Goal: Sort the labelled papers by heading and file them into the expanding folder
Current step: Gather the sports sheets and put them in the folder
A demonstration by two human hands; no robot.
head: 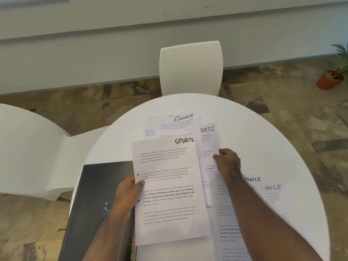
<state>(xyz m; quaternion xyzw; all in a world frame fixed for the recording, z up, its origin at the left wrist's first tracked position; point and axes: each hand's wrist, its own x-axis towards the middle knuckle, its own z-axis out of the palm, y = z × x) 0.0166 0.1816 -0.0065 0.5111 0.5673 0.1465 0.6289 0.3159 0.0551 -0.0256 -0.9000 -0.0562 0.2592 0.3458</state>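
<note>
My left hand (129,193) pinches the left edge of a white sheet headed SPORTS (169,189), held above the round white table (273,140). My right hand (227,162) grips the right edge of a second SPORTS sheet (208,140) lying partly under the first. A FINANCE sheet (178,125) tops a small pile at the back. Two more FINANCE sheets (271,196) lie under my right forearm at the right. The black expanding folder (98,194) lies shut at the table's left edge, partly under the held sheet and my left arm.
A white chair (190,68) stands behind the table and another white chair (32,147) at the left. A potted plant (331,78) sits on the patterned carpet at the far right. A grey wall runs along the back.
</note>
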